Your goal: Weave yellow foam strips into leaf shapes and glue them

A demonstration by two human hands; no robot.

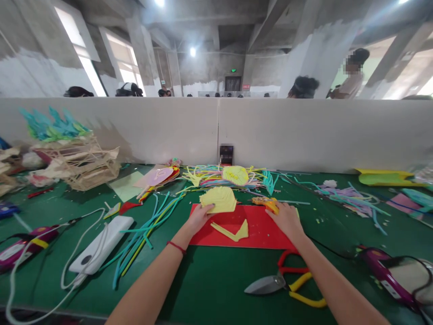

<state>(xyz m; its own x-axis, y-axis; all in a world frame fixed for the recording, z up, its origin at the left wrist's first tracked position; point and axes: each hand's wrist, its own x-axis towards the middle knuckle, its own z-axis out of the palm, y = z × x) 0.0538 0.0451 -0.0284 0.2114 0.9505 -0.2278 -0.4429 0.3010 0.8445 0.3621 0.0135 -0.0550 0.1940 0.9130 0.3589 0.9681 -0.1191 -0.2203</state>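
My left hand (200, 218) grips the lower left edge of a pale yellow ribbed piece (219, 200) and holds it over the far edge of a red board (199, 234). A yellow V-shaped strip piece (233, 232) lies on that board. Over the board's right side, my right hand (286, 220) is closed around an orange glue gun (267, 203), its nose pointing left. My palm and fingers hide part of its body. Scissors (270, 285) with red and yellow handles lie partly open under my right forearm.
Colored strips (149, 234) and a white power bank (101, 246) with a cable lie left. Purple devices (389, 271) sit at both sides. A strip bundle with a yellow disc (236, 175) lies behind. A stick model (84, 164) stands far left, before a white partition (152, 131).
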